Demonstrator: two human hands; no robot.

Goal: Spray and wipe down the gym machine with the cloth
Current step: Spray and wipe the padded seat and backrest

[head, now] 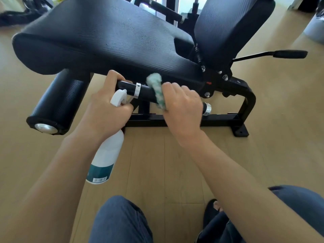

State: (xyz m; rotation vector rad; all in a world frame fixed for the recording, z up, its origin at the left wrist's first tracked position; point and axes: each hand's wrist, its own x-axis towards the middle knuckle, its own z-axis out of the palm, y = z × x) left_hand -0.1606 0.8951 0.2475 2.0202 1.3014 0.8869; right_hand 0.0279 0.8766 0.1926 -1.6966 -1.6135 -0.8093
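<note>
A black gym machine fills the upper half, with a wide padded seat (108,34) and an upright back pad (229,27). Below the seat runs a black horizontal bar (129,87) with a chrome ring. My left hand (107,109) grips the neck of a white spray bottle (107,155) with a teal label, and its fingers also curl over the bar's left end. My right hand (182,109) presses a green cloth (157,88) wrapped around the bar to the right of the ring.
A round black roller pad (57,102) sticks out at lower left. The machine's black base frame (219,118) rests on the pale wood floor (175,163). A black lever handle (289,54) juts out to the right. My knees in blue jeans (121,221) fill the bottom edge.
</note>
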